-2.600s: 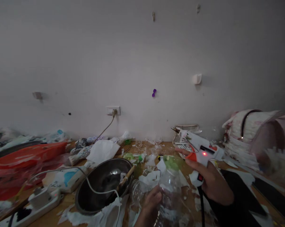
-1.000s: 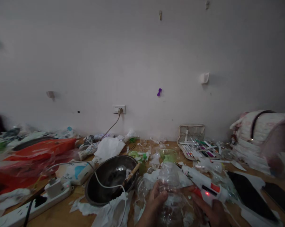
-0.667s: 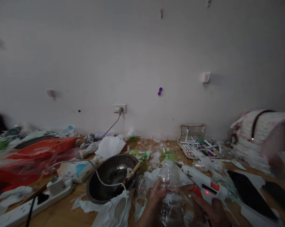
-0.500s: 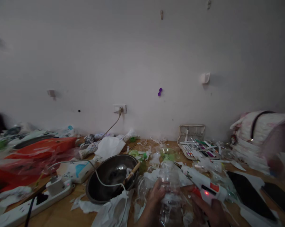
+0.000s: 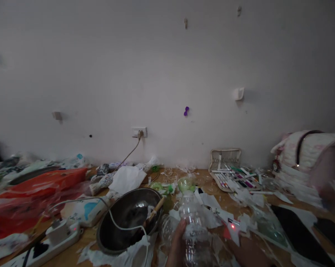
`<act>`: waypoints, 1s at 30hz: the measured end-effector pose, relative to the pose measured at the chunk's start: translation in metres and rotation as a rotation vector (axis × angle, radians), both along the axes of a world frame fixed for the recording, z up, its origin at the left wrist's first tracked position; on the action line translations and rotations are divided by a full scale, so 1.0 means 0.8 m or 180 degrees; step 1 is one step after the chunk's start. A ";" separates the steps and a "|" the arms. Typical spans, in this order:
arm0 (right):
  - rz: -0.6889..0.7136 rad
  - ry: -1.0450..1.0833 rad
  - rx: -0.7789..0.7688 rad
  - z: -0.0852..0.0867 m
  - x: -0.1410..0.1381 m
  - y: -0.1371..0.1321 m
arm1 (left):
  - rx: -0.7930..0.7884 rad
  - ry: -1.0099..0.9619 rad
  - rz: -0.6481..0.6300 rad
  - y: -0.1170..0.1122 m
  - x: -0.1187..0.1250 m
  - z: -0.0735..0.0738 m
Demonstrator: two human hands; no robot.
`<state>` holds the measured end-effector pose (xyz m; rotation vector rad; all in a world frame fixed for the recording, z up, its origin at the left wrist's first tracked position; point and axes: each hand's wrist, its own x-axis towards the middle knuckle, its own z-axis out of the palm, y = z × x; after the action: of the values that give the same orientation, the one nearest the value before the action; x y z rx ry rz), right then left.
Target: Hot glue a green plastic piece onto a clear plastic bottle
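A clear ridged plastic bottle (image 5: 196, 231) stands at the lower middle, and my left hand (image 5: 178, 239) is closed round its left side. Behind or on its upper end is a pale green plastic cup-like piece (image 5: 186, 184); whether the two are joined I cannot tell. To the right, my right hand (image 5: 246, 252) grips a white hot glue gun (image 5: 234, 234) with a lit red light and a red trigger. Motion blurs that hand, so its fingers are not sharp.
A dark metal bowl (image 5: 112, 218) with a wooden-handled tool (image 5: 156, 207) sits left, crossed by a white cable. Further left are a power strip (image 5: 63, 243) and red plastic bag (image 5: 50, 181). Right are a marker case (image 5: 214, 176), a black phone (image 5: 298, 231) and a bag (image 5: 301, 167).
The glue gun has turned and shifted left and slightly down with my right hand. The bottle shows more upright and further left, still in my left hand. The whole view has tilted slightly.
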<state>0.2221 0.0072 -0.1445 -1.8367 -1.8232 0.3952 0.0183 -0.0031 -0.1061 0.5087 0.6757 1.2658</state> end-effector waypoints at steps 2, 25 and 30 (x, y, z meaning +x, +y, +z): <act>-0.0041 -0.0215 -0.0230 -0.004 0.002 0.002 | -0.0059 0.0111 0.0035 -0.007 0.001 0.008; 0.0190 0.2057 0.2324 0.035 -0.012 -0.026 | -0.0273 0.0311 -0.0047 -0.040 0.007 0.033; 0.0923 0.0661 0.3151 0.062 -0.002 -0.033 | -0.0238 0.0199 -0.0002 -0.039 0.010 0.031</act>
<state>0.2204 -0.0194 -0.0948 -0.8290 -1.6727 -0.2064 0.0263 -0.0345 -0.0811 0.4885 0.7723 1.2233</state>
